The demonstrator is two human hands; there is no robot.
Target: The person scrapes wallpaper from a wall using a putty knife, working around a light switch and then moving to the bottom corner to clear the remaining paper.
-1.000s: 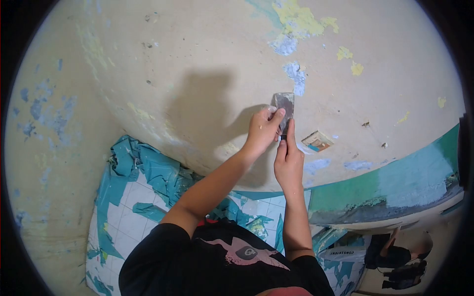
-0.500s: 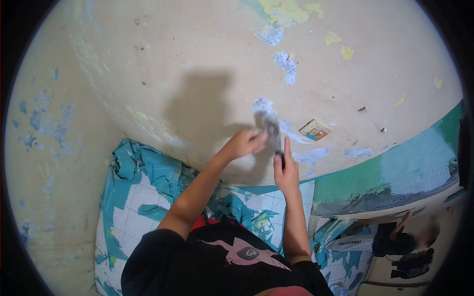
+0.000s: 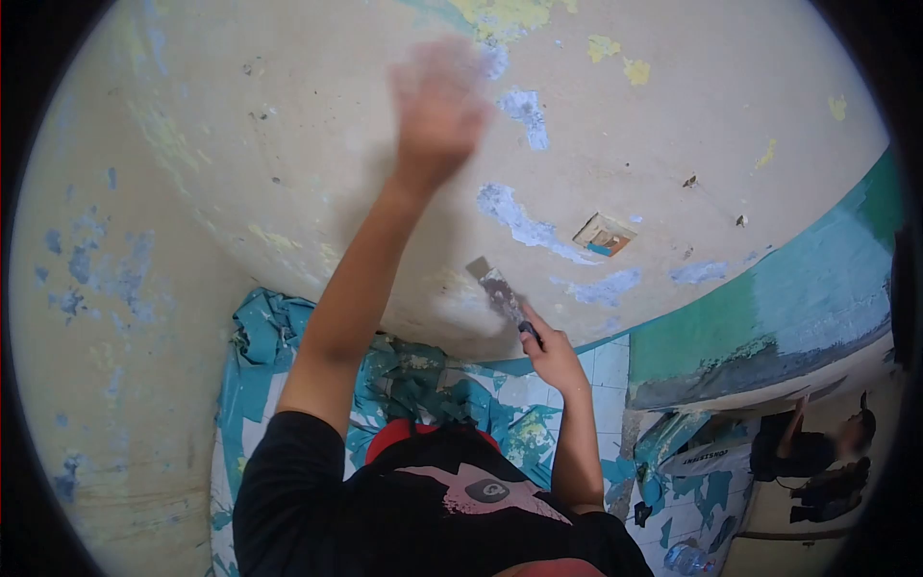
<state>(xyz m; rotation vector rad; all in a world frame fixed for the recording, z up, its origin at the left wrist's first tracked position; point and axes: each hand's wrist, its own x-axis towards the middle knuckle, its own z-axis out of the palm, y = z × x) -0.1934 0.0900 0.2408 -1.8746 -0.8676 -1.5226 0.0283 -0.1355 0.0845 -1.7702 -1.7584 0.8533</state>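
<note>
My right hand (image 3: 554, 358) is closed round the dark handle of a scraper (image 3: 502, 293). Its flat metal blade, smeared with residue, points up and left in front of the beige wall (image 3: 317, 144). My left hand (image 3: 440, 111) is raised high before the wall, its fingers smeared by motion. Bare bluish patches (image 3: 524, 223) show above the scraper where the coating is gone, and a yellow patch (image 3: 505, 14) lies near the top. Beside the bluish strip is a recessed wall box (image 3: 605, 234) with a pale frame.
Torn teal sheeting (image 3: 264, 332) and peeled scraps cover white floor tiles (image 3: 606, 375) below the wall. A green and blue wall section (image 3: 769, 317) runs off to the right. Another person (image 3: 808, 447) is at the lower right, near a clear plastic bottle (image 3: 687, 558).
My left hand has risen from beside the blade to high on the wall. My right hand has lowered the scraper, and its blade now tilts left.
</note>
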